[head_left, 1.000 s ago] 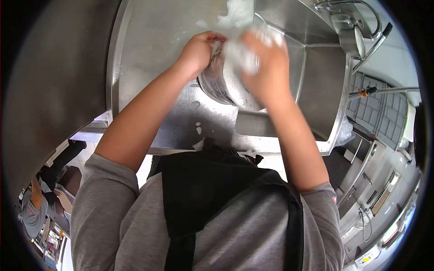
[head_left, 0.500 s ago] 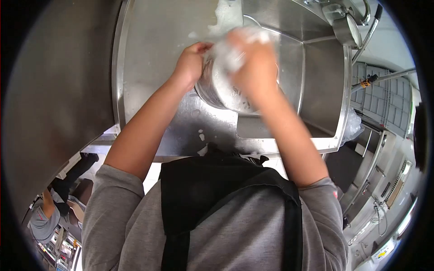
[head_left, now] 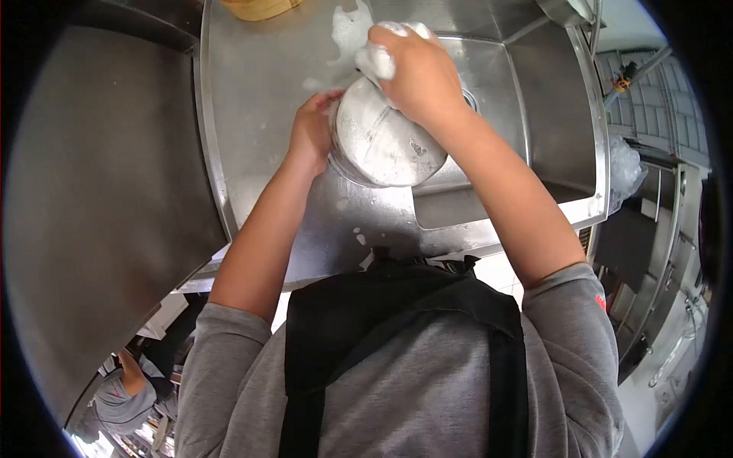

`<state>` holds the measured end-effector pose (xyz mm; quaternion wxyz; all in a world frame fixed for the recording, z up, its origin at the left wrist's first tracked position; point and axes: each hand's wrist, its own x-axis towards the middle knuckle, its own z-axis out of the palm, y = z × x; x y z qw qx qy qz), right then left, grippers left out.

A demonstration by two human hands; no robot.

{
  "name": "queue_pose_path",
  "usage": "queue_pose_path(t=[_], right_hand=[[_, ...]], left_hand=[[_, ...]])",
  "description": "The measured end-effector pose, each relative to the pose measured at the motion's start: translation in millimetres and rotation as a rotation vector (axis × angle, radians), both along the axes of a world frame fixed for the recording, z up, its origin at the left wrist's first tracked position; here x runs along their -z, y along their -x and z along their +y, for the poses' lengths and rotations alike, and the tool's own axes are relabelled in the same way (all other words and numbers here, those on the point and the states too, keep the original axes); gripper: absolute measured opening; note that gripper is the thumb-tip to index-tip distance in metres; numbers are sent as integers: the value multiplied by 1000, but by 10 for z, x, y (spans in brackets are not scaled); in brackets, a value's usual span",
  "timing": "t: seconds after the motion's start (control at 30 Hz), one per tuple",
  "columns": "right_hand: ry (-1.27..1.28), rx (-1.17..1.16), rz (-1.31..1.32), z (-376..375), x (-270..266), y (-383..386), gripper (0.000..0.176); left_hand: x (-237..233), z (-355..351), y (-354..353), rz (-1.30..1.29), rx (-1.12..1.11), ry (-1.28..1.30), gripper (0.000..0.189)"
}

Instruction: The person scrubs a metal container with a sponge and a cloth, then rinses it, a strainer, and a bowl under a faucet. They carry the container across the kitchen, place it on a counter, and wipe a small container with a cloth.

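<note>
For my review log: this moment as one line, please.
left hand grips steel pot side | right hand presses foamy scrubber on its base | over sink

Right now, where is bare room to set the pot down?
Bare steel lies on the drainboard, between its left rim, the wooden item above and the left hand. The sink basin right of the right hand is free. Crowded around the pot and foam.

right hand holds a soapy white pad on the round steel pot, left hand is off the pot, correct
No: the head view shows the left hand gripping the side of the round steel pot, not off it. The right hand does hold the soapy white pad on it.
</note>
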<state>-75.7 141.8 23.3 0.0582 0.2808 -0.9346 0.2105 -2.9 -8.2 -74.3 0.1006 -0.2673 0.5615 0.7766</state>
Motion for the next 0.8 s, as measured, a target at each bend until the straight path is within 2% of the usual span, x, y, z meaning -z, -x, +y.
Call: queue_pose_path(t=[0.1, 0.17, 0.2, 0.23, 0.27, 0.3, 0.33, 0.37, 0.43, 0.47, 0.5, 0.53, 0.57, 0.6, 0.63, 0.7, 0.73, 0.77, 0.8], right_hand=[[102, -102, 109, 14, 162, -636, 36], [276, -355, 300, 52, 135, -1017, 28], [214, -387, 126, 161, 106, -992, 29], [129, -220, 140, 188, 144, -825, 31], [77, -88, 37, 254, 131, -563, 30], [24, 45, -67, 325, 80, -324, 29], [57, 70, -117, 365, 27, -202, 33], [60, 74, -119, 335, 24, -328, 33], [105, -157, 198, 239, 50, -875, 34], [190, -287, 113, 267, 93, -1115, 35], [192, -282, 105, 324, 108, -1089, 35], [154, -221, 89, 435, 120, -1001, 34], [115, -164, 77, 532, 133, -875, 34], [195, -72, 6, 567, 143, -661, 34], [195, -75, 10, 561, 122, -674, 34], [-76, -10, -115, 459, 50, -764, 30], [67, -128, 78, 342, 87, -989, 32], [123, -262, 75, 341, 35, -1173, 32], [126, -253, 72, 403, 62, -1151, 30]], left_hand=[[-52, 2, -37, -24, 11, -41, 34], [53, -121, 2, 41, 95, -73, 33], [71, -102, 2, 45, 49, -112, 33], [82, -69, -6, 47, 2, -152, 32], [46, -2, 12, 7, -26, -15, 29], [2, 16, 4, 2, -22, -14, 29], [-45, 30, -3, -28, -39, -59, 28], [-73, 34, 3, -56, -56, -104, 27], [-6, -17, 16, -27, -28, -95, 26], [-1, -39, 5, -7, 5, -93, 27], [8, -45, -12, 12, 41, -92, 28], [27, -13, -24, 51, 44, 33, 29], [36, -2, -21, 48, 45, 31, 29], [27, 6, 4, 8, -30, -36, 29], [12, 11, 18, -31, -105, -102, 30], [-43, 11, 34, -2, -60, -72, 31], [-69, 9, 12, 13, -16, -43, 32], [-78, 0, -20, 24, 27, -12, 34], [11, -21, -33, 16, 7, -14, 34]])
